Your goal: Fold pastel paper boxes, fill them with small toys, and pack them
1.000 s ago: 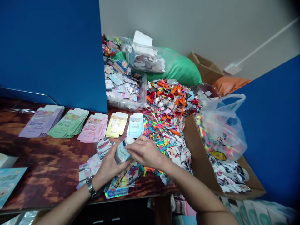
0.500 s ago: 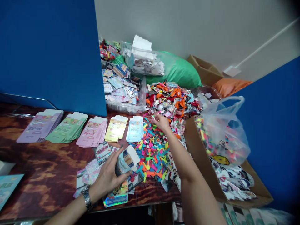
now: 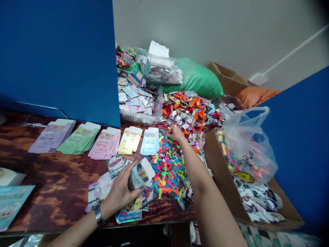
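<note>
My left hand (image 3: 120,192), with a metal watch on the wrist, grips a small pale-blue paper packet (image 3: 137,178) between thumb and fingers. Printed cards show at the packet's mouth, below a raised white flap. Under this hand lie loose printed cards (image 3: 105,185) and a shiny card (image 3: 132,216). My right hand (image 3: 176,133) reaches to the far edge of a heap of small colourful balloons (image 3: 169,168), where a pile of mixed small trinkets (image 3: 190,109) begins. Its fingers are drawn together; whatever they pinch is too small to make out.
Stacks of flat purple (image 3: 52,135), green (image 3: 78,139), pink (image 3: 105,144), yellow (image 3: 130,140) and blue packets (image 3: 150,142) line the table. Behind stands a clear bin (image 3: 159,106) of cards. A cardboard box (image 3: 221,171) and plastic bag (image 3: 252,147) stand right; a blue partition (image 3: 56,61) rises left.
The whole view has shifted slightly, so the table things sit a little further right. My right hand stays at the edge of the piles, its fingers slightly lower. The left hand keeps its packet.
</note>
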A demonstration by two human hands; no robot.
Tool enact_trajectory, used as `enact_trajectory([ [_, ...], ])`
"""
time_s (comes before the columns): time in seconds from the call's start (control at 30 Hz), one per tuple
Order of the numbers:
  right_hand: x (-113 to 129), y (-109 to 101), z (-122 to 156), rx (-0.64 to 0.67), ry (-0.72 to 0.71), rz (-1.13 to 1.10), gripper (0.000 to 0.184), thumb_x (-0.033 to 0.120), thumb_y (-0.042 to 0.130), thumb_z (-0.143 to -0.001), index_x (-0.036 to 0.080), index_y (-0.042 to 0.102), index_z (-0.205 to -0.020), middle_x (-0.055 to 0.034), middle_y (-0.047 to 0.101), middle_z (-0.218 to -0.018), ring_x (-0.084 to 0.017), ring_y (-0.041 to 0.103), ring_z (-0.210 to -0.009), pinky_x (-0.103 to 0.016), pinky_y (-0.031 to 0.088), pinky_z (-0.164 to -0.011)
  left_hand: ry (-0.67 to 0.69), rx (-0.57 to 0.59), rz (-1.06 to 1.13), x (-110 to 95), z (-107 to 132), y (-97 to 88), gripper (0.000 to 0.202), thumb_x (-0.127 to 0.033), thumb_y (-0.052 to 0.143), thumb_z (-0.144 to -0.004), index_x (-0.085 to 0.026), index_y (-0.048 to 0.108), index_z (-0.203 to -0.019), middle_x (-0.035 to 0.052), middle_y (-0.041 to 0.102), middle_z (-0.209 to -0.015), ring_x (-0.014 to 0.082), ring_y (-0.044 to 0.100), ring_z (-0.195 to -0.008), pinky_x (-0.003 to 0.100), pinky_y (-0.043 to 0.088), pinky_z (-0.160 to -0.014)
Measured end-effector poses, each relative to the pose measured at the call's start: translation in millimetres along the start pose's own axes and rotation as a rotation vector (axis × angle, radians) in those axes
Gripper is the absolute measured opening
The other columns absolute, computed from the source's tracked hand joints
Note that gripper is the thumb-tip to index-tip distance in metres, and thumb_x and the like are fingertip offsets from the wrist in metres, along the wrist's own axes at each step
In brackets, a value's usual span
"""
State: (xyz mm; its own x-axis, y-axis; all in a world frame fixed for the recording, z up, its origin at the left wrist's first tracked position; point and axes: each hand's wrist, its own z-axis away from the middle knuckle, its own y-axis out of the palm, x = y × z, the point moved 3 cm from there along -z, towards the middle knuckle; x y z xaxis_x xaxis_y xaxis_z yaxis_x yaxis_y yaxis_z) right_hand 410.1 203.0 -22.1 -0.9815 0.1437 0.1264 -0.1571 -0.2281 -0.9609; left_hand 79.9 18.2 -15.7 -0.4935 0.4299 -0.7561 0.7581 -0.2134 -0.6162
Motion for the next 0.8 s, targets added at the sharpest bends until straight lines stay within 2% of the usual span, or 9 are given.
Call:
enact_trajectory([
  [0.13,0.1,3.1,-3.0,-0.001,0.003,-0.013,0.017,0.036,0.067,-0.082,0.019,0.069,-0.084,-0.0023,0.069,-0.084,-0.014,0.060,-0.079,-0.020,0.039,-0.063,0.021,-0.013,-0.001,-2.1,0.0,0.5,0.079,-0.040,0.068,-0.080,-0.022,0.027,-0.146,0.0135,0.049,-0.142,0.0286,0.052,-0.128,0.043,0.047,-0.104],
  [0.2,0.9,2.5,-2.0,-0.014,0.009,-0.010,0.019,0.036,0.068,-0.082,0.018,0.068,-0.087,-0.0033,0.069,-0.085,-0.015,0.060,-0.079,-0.021,0.039,-0.064,0.027,-0.014,-0.007,-3.4,0.0,0.5,0.080,-0.039,0.068,-0.080,-0.022,0.027,-0.146,0.0136,0.049,-0.142,0.0290,0.052,-0.128,0.043,0.046,-0.104],
  [0.4,-1.6,-8.1,10.9,-0.102,0.059,0.008,0.050,0.053,0.066,-0.081,0.025,0.056,-0.120,-0.0076,0.064,-0.108,-0.021,0.062,-0.088,-0.026,0.042,-0.068,0.013,0.008,-0.001,-1.1,1.9,-1.2,0.080,-0.040,0.068,-0.080,-0.023,0.026,-0.146,0.0138,0.048,-0.143,0.0288,0.050,-0.129,0.044,0.046,-0.105],
  [0.5,-2.8,-11.8,15.7,-0.173,0.093,0.034,0.047,0.053,0.056,-0.088,0.026,0.053,-0.127,-0.0130,0.057,-0.120,-0.024,0.062,-0.096,-0.030,0.044,-0.073,-0.004,0.015,0.013,1.5,3.1,-1.5,0.081,-0.041,0.069,-0.080,-0.023,0.026,-0.146,0.0144,0.047,-0.143,0.0291,0.050,-0.129,0.045,0.046,-0.104],
  [0.57,-1.2,-11.3,14.7,-0.196,0.075,0.039,0.039,0.046,0.052,-0.092,0.025,0.056,-0.124,-0.0133,0.057,-0.120,-0.024,0.061,-0.099,-0.030,0.044,-0.075,-0.010,0.023,0.019,1.9,3.5,-0.3,0.081,-0.040,0.069,-0.080,-0.023,0.026,-0.146,0.0140,0.047,-0.143,0.0292,0.050,-0.129,0.045,0.046,-0.105],
  [0.67,2.1,-7.9,6.4,-0.162,-0.025,0.021,0.029,0.044,0.056,-0.091,0.022,0.064,-0.107,-0.0092,0.063,-0.110,-0.021,0.061,-0.098,-0.027,0.044,-0.077,-0.018,0.029,0.020,0.5,3.4,2.3,0.080,-0.040,0.069,-0.079,-0.024,0.027,-0.146,0.0132,0.047,-0.143,0.0291,0.050,-0.129,0.044,0.046,-0.105],
  [0.73,1.9,-6.7,-1.0,-0.123,-0.084,0.002,0.031,0.048,0.061,-0.088,0.019,0.066,-0.099,-0.0074,0.065,-0.102,-0.020,0.062,-0.092,-0.026,0.045,-0.076,-0.021,0.035,0.026,-0.6,3.3,3.4,0.080,-0.040,0.069,-0.079,-0.024,0.028,-0.146,0.0131,0.048,-0.142,0.0291,0.051,-0.128,0.043,0.047,-0.104],
  [0.8,-0.2,-7.6,-7.1,-0.092,-0.122,-0.015,0.034,0.049,0.062,-0.087,0.017,0.065,-0.098,-0.0066,0.066,-0.097,-0.019,0.062,-0.085,-0.028,0.048,-0.074,-0.026,0.041,0.030,-1.0,3.2,3.8,0.080,-0.040,0.069,-0.079,-0.023,0.028,-0.146,0.0134,0.049,-0.140,0.0291,0.052,-0.127,0.043,0.047,-0.103],
])
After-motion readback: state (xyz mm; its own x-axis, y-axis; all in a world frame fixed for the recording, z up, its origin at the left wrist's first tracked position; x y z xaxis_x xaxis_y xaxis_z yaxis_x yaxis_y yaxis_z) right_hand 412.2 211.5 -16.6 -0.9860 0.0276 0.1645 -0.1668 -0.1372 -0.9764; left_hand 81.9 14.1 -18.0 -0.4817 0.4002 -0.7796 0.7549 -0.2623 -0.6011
